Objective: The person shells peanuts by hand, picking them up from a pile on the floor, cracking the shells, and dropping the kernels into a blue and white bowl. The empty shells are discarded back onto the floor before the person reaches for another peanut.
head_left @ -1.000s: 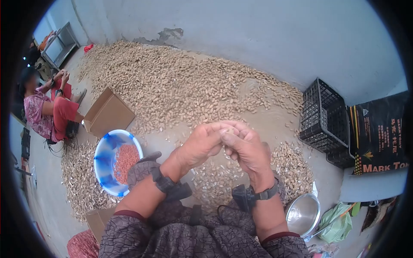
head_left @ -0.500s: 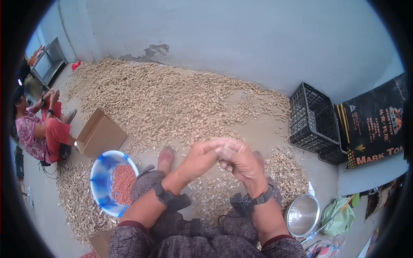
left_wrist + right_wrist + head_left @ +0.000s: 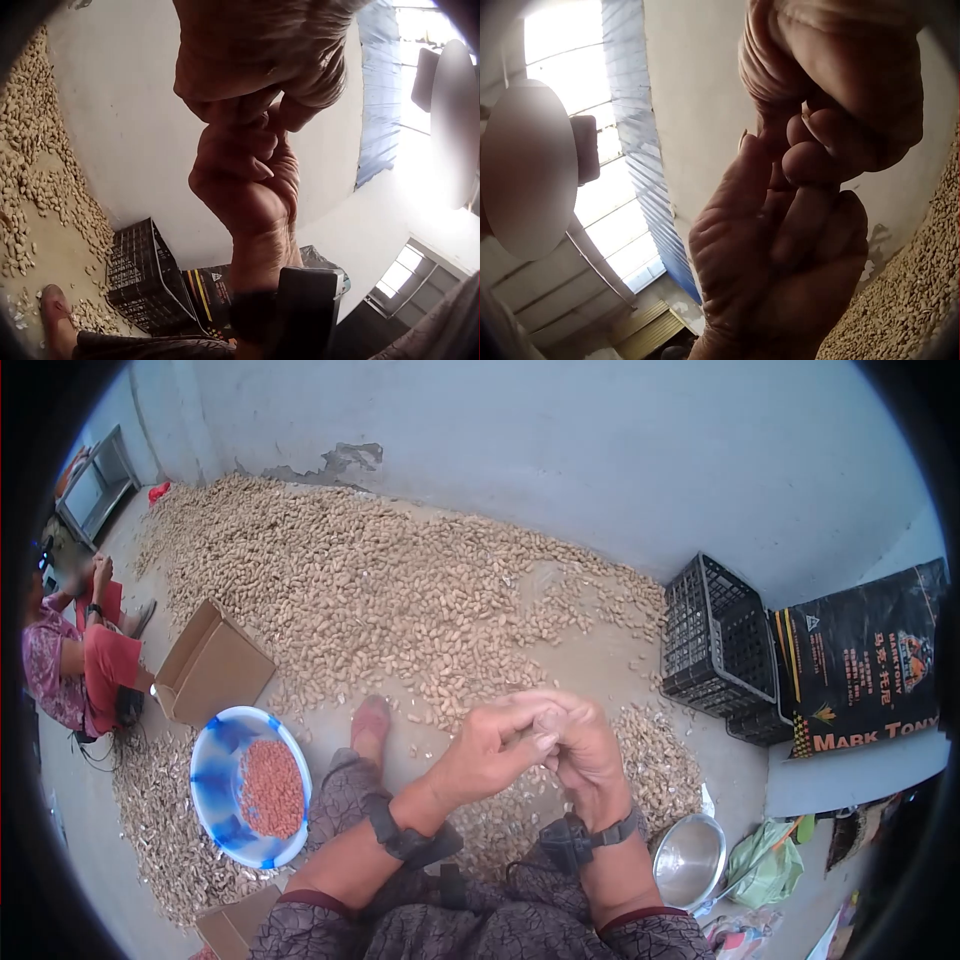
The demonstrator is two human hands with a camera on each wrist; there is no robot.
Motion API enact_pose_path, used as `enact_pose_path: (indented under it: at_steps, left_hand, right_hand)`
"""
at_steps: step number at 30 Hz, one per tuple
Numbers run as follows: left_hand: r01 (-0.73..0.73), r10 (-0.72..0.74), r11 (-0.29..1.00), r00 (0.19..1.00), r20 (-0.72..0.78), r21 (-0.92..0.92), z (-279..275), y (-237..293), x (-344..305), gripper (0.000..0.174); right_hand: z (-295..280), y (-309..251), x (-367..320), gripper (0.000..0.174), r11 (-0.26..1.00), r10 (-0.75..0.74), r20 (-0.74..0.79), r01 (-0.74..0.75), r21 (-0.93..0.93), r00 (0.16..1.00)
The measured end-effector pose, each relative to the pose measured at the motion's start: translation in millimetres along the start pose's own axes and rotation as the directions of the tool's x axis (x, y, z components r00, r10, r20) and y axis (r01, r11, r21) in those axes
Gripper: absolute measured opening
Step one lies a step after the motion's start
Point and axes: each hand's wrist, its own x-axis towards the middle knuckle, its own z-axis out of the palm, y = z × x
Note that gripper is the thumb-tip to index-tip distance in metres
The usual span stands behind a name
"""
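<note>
Both hands are sitting farther right in the head view than in the frame half a second earlier, while the floor items are showing slightly farther left, so the wearer's view is evidently shifting too. At the far left, a blue-and-white basin [image 3: 215, 770] is standing on the floor with reddish kernels [image 3: 272, 790] lying inside it; the left hand [image 3: 480, 760] is the nearer of the two, the basin lying out to its left. Beyond the hands, a broad spread of unshelled peanuts [image 3: 330, 580] is running along the foot of the wall, its long axis slanting from far left to nearer right. The left hand is reaching in from the left and the right hand [image 3: 592, 760] is rising from below right, their fingertips meeting in front of the body. Each grip is showing bent fingers, but the overlapping digits are hiding the contact point; whether either is pinching an item or closing on nothing cannot be told. Farther right, peanut-like pieces [image 3: 655, 760] are lying beside the right hand, a steel bowl [image 3: 690, 860] is standing near the right forearm, and a black crate [image 3: 690, 640] is resting by the wall, well apart from both grips.
</note>
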Motion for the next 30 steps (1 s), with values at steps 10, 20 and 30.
enact_pose_path:
  at_steps: [10, 20, 30]
  left_hand:
    - [0.151, -0.148, 0.944, 0.988, 0.03, -0.293, 1.6, 5.2, 5.0, 0.035]
    - [0.015, -0.016, 1.0, 0.997, -0.075, -0.015, 1.4, -6.2, 7.4, 0.035]
    - [0.094, -0.181, 0.947, 0.947, -0.266, -0.308, 0.1, -3.3, 12.8, 0.026]
  right_hand:
    - [3.9, -12.1, -1.0, 0.044, 0.996, -0.023, -0.027, 0.026, 0.091, 0.999]
    - [-0.2, -8.8, -3.0, 0.035, 0.994, -0.076, -0.039, 0.073, -0.081, 0.996]
    - [6.2, -6.5, 3.7, 0.021, 0.956, -0.132, -0.133, 0.09, -0.278, 0.982]
